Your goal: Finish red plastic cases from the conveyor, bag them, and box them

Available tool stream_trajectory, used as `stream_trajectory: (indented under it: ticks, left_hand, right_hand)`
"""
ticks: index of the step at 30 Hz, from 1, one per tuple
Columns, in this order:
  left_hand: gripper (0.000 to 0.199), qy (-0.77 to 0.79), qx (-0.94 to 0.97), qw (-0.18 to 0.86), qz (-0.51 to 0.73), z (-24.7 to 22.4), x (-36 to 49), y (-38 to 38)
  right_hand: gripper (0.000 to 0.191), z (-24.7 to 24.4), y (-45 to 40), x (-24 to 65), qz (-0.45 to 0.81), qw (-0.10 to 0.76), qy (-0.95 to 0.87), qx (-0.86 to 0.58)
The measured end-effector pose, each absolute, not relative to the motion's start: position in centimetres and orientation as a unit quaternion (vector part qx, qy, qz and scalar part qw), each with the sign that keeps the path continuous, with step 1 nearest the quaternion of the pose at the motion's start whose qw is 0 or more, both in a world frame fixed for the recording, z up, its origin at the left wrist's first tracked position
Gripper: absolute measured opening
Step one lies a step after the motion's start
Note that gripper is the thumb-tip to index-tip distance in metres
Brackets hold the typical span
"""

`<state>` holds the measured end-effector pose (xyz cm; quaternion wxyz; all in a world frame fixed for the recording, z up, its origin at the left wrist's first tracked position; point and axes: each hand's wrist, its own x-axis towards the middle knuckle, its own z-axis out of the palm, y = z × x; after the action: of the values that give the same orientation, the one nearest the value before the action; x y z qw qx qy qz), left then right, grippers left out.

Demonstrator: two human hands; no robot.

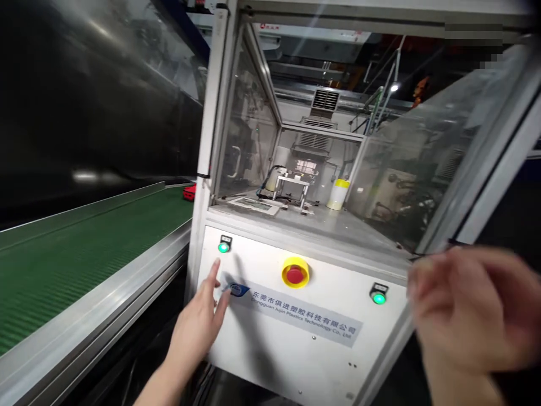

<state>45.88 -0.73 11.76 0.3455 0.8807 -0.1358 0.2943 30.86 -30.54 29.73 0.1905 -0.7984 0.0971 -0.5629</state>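
Observation:
My left hand (198,316) is in front of the machine's white front panel (270,361), with index finger and thumb stretched apart and nothing held. Its index fingertip is just below the lit green left button (224,247). To the right, my right hand (477,310) is raised beside the panel's right edge, smeared by motion. Its fingers look bent, but whether they hold anything cannot be made out. The lit green right button (379,298) is nearest to it. Between the two buttons sits a red emergency stop button (295,274) in a yellow ring.
Above the panel, clear side walls and an aluminium frame (215,107) enclose a grey worktop (338,225). On it stand a small metal fixture (291,181) and a white container with a yellow top (338,195). A green conveyor belt (105,242) at left carries a red object (189,193).

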Motion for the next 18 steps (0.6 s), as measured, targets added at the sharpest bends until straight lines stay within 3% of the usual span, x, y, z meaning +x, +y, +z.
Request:
stream_trajectory:
  ticks: [2,6,9,13,18]
  left_hand:
    - [0.07,-0.155,0.879,0.331,0.307,13.3,48.5,-1.5]
    - [0.07,-0.132,0.889,0.307,0.313,13.7,50.5,-2.3]
    - [0.069,-0.12,0.894,0.305,0.305,13.3,50.6,-2.0]
    - [0.064,-0.113,0.892,0.323,0.296,13.2,50.7,-1.8]
    - [0.064,-0.063,0.903,0.326,0.272,13.4,50.1,-2.7]
  right_hand:
    - [0.035,21.9,-32.8,30.1,-0.701,0.215,0.07,-0.677]
    - [0.047,12.8,-37.6,32.6,-0.574,0.187,0.09,-0.792]
    - [0.058,10.3,-39.9,33.9,-0.557,0.163,0.11,-0.807]
    - [0.066,9.0,-41.2,34.3,-0.635,0.073,0.067,-0.767]
    - [0.074,9.4,-41.8,33.3,-0.633,-0.153,0.093,-0.754]
